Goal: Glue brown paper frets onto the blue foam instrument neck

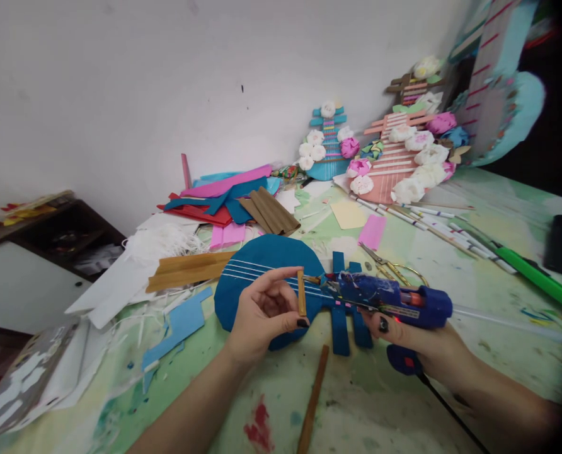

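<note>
Left fingers [282,273], brown strip [302,294] between

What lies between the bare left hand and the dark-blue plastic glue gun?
A short, narrow brown strip, pinched by the left hand, faces the glue gun; the head view shows it.

A light-blue flowered model instrument [329,166] stands near a pink one [387,180] before a pale wall [134,82]

Place: craft workroom; home or studio, cannot tell
Desk [375,403]: paint-stained, strewn with paper scraps [186,325]
Tools: glue gun [375,293], scissors [378,257]
Materials: piled coloured sheets [243,181]
Display: flower-trimmed model instruments [328,168]
</note>
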{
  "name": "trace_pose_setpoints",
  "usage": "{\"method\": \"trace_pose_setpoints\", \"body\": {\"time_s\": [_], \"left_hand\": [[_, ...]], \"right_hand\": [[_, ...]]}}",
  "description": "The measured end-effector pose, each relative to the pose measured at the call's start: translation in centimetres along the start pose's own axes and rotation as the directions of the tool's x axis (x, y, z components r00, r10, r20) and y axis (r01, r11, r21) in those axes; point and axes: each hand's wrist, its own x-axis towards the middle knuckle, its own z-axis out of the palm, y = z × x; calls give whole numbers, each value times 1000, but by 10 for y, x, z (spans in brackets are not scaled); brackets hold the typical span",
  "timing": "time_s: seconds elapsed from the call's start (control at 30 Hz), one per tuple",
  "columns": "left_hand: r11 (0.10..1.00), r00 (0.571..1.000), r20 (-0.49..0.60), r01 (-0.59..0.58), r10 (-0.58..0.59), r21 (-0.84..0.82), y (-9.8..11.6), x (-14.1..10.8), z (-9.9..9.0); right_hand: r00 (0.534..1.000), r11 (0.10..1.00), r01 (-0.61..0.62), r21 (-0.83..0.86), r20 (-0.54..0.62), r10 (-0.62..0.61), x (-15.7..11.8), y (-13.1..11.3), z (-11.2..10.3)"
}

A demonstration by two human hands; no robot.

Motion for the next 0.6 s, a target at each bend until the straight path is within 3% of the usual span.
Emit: {"method": "trace_pose_setpoints", "body": {"time_s": [0.2,0.37,0.6], "left_hand": [[1000,1000,10,21,-21,-7,-1,1,0],[1000,1000,-5,25,-25,6,1,0,1],[1000,997,-70,20,-21,-18,1,2,-1]], "right_hand": [[994,992,105,65,13,-106,1,-6,4],[999,997,44,57,9,-44,1,-5,3],[994,995,62,75,83,-68,-1,-7,3]]}}
